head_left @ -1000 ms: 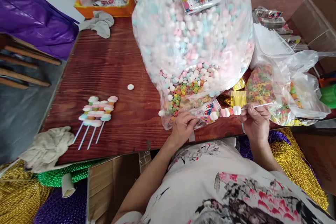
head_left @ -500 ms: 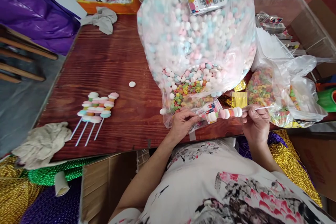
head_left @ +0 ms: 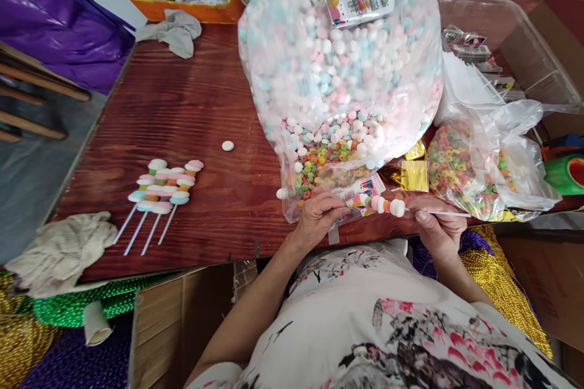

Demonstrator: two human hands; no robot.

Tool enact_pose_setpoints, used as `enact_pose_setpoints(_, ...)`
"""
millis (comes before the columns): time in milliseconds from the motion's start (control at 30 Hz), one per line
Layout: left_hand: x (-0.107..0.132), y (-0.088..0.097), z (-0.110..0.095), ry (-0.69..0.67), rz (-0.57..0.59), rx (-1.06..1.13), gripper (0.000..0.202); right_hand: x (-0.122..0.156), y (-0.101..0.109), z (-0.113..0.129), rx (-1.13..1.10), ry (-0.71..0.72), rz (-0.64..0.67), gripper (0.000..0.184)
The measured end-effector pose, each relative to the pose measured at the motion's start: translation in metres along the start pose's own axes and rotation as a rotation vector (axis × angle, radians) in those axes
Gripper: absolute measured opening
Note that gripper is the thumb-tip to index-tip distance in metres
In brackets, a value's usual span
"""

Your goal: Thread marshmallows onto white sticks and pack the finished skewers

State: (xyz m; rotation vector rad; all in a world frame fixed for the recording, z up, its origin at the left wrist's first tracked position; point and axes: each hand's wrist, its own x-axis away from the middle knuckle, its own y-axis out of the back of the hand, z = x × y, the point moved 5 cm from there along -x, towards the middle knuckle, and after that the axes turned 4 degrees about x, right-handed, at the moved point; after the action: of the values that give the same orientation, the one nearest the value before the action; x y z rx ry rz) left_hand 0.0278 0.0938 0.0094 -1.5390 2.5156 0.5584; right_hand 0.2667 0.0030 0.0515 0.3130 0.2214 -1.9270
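Near the table's front edge, a candy skewer (head_left: 384, 205) carries several white, pink and orange candies in a row. My left hand (head_left: 319, 214) pinches its left end. My right hand (head_left: 440, 228) closes around the white stick (head_left: 449, 214) at the other end, which points right. A thin bare length shows between the candies and my right fingers. Four-candy-wide finished-looking candy skewers (head_left: 165, 185) lie side by side at the left, their white sticks pointing toward me. One loose white candy (head_left: 227, 146) lies between them and the bag.
A large clear bag (head_left: 340, 67) of pastel candies fills the table's back middle, with ring candies (head_left: 319, 167) at its mouth. Another bag (head_left: 456, 158) of rings lies right, before a clear bin (head_left: 511, 3). Crumpled cloth (head_left: 64, 249) lies front left; an orange tray (head_left: 182, 9) stands behind.
The candies on the skewer have shifted slightly left and down, toward my left hand. My right hand has moved a little left and lower. The camera view has shifted slightly.
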Motion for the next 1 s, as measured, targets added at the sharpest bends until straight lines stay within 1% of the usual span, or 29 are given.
enact_pose_setpoints(67,0.001,-0.001,-0.003,-0.045,0.016,0.017,0.013,-0.005,-0.005,-0.006,-0.118,-0.145,0.059,0.007)
enact_pose_setpoints(100,0.001,-0.002,-0.004,-0.065,0.027,0.027,0.012,-0.007,-0.007,-0.009,-0.155,-0.207,0.061,0.009)
enact_pose_setpoints(167,0.001,-0.003,-0.007,-0.088,0.065,0.052,0.011,-0.011,-0.01,-0.013,-0.183,-0.271,0.01,0.009)
enact_pose_setpoints(233,0.001,-0.004,-0.009,-0.083,0.1,0.067,0.012,-0.013,-0.013,-0.013,-0.193,-0.269,-0.038,0.007)
enact_pose_setpoints(267,0.001,-0.005,-0.011,-0.075,0.117,0.067,0.015,-0.013,-0.015,-0.013,-0.213,-0.261,-0.045,0.007)
enact_pose_setpoints(367,-0.001,-0.008,-0.018,-0.055,0.197,0.016,0.035,-0.011,-0.024,-0.011,-0.296,-0.24,-0.018,0.006)
enact_pose_setpoints(400,-0.001,-0.01,-0.019,-0.038,0.233,-0.009,0.037,-0.01,-0.026,-0.009,-0.304,-0.224,-0.009,0.005)
enact_pose_setpoints(467,-0.003,-0.014,-0.021,0.029,0.302,-0.033,0.034,-0.009,-0.027,-0.006,-0.276,-0.178,0.018,0.005)
enact_pose_setpoints(567,-0.003,-0.019,-0.022,0.2,0.381,0.037,0.035,-0.011,-0.028,-0.001,-0.214,-0.129,0.128,0.008)
enact_pose_setpoints(667,-0.004,-0.025,-0.028,0.344,0.475,0.187,0.039,-0.018,-0.037,-0.001,-0.186,-0.167,0.301,0.008)
enact_pose_setpoints(733,-0.005,-0.03,-0.036,0.374,0.541,0.263,0.045,-0.023,-0.047,-0.003,-0.161,-0.2,0.404,0.008)
enact_pose_setpoints(767,-0.006,-0.031,-0.04,0.369,0.561,0.276,0.051,-0.026,-0.052,-0.004,-0.151,-0.208,0.44,0.009)
enact_pose_setpoints(833,-0.007,-0.031,-0.046,0.343,0.564,0.237,0.071,-0.031,-0.061,-0.005,-0.142,-0.226,0.469,0.011)
enact_pose_setpoints(900,-0.005,-0.028,-0.045,0.323,0.529,0.137,0.09,-0.035,-0.067,-0.008,-0.138,-0.26,0.438,0.016)
enact_pose_setpoints(933,-0.004,-0.026,-0.044,0.318,0.508,0.079,0.094,-0.037,-0.068,-0.008,-0.134,-0.276,0.411,0.018)
enact_pose_setpoints(1000,0.0,-0.022,-0.04,0.305,0.478,-0.013,0.095,-0.038,-0.071,-0.008,-0.12,-0.286,0.381,0.023)
